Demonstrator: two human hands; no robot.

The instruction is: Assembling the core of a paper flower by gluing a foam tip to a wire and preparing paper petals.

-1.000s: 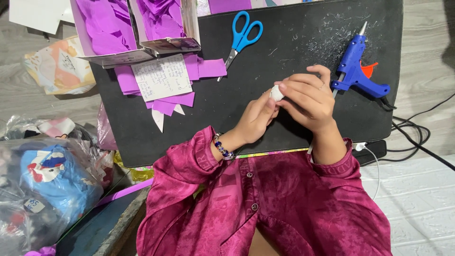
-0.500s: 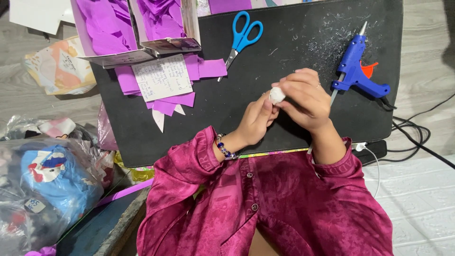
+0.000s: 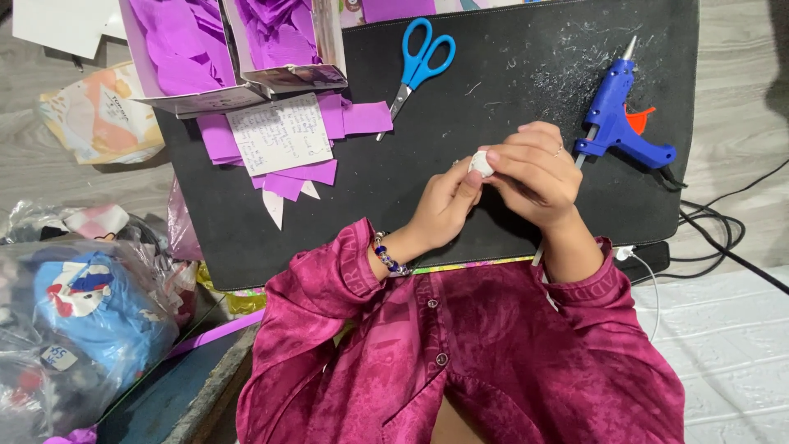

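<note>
My left hand (image 3: 446, 203) and my right hand (image 3: 532, 173) meet over the black work mat (image 3: 460, 90). Together they pinch a small white piece (image 3: 480, 163) between the fingertips. Most of the piece is hidden by my fingers. A beaded bracelet (image 3: 386, 256) sits on my left wrist. A blue glue gun (image 3: 618, 123) lies on the mat just right of my right hand. Blue-handled scissors (image 3: 421, 59) lie farther up the mat.
Open boxes of purple paper pieces (image 3: 185, 49) stand at the mat's far left, with a handwritten note (image 3: 279, 131) and purple scraps (image 3: 288, 177) below. Plastic bags (image 3: 74, 321) crowd the left. Black cables (image 3: 723, 230) trail right of the mat.
Both hands have turned the white piece slightly between the fingertips and stayed in the same place over the mat. Nothing else has moved.
</note>
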